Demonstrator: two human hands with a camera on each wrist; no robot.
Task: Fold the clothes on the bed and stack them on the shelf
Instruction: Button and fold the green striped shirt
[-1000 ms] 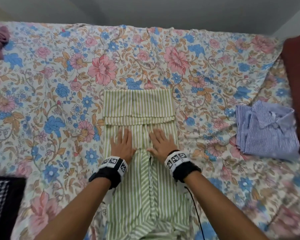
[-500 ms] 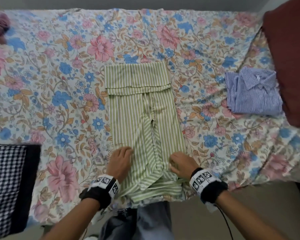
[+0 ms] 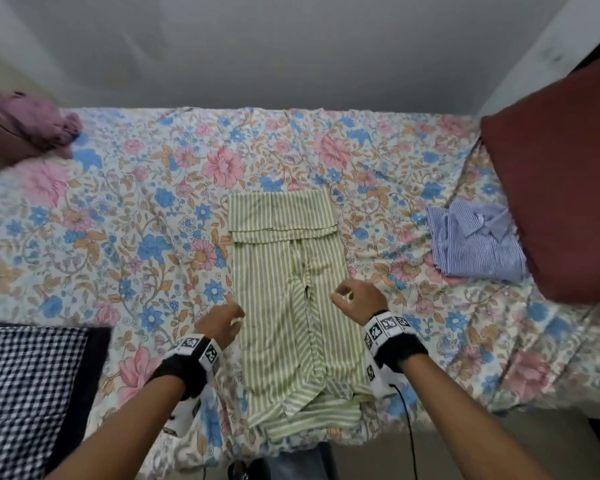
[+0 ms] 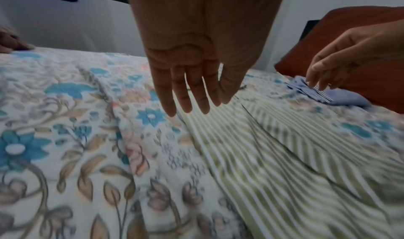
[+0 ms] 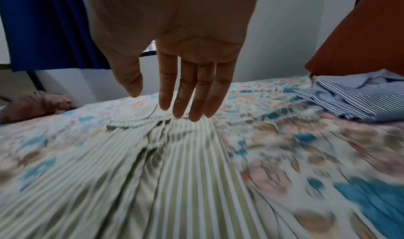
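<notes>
Neither hand held anything. The left hand (image 3: 220, 323) hung with its fingers (image 4: 188, 94) straight and slightly spread above the left edge of the green-and-white striped cotton shirt (image 3: 284, 306), and I could not tell whether the tips touched the cloth. The right hand (image 3: 359, 299) hovered over the shirt's right edge, its fingers (image 5: 192, 94) straight and close together in the right wrist view, though loosely curled from the head view. The striped shirt lay flat and lengthwise in the middle of the bed with the floral cotton sheet (image 3: 136, 237), its far end folded back into a band and its near end bunched at the mattress edge. A folded blue-and-white striped shirt (image 3: 475, 240) lay well to the right, just beside a rust-red pillow (image 3: 561, 188). A mauve crumpled cloth (image 3: 25, 133) sat at the far left corner, and a black-and-white checked fabric (image 3: 21, 393) lay at the near left.
</notes>
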